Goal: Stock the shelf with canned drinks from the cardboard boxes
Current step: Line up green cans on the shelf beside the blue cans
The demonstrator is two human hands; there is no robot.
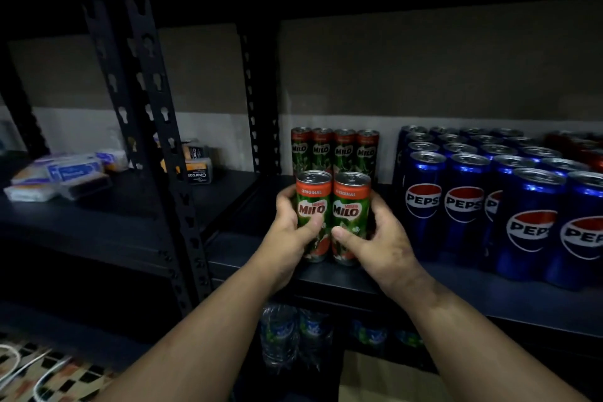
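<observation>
Two green Milo cans stand upright side by side near the front edge of the black shelf [342,281]. My left hand [288,232] wraps the left Milo can [313,202], thumb across its front. My right hand [381,241] grips the right Milo can [350,206] the same way. Behind them a row of several Milo cans [334,150] lines the back wall. A brown cardboard box [385,378] shows below the shelf, partly hidden by my arms.
Several rows of blue Pepsi cans [489,199] fill the shelf to the right, with red cans [584,147] behind them. Black slotted uprights [156,140] divide the rack. Wrapped packets [62,176] lie on the left shelf. Water bottles [293,333] stand on the level below.
</observation>
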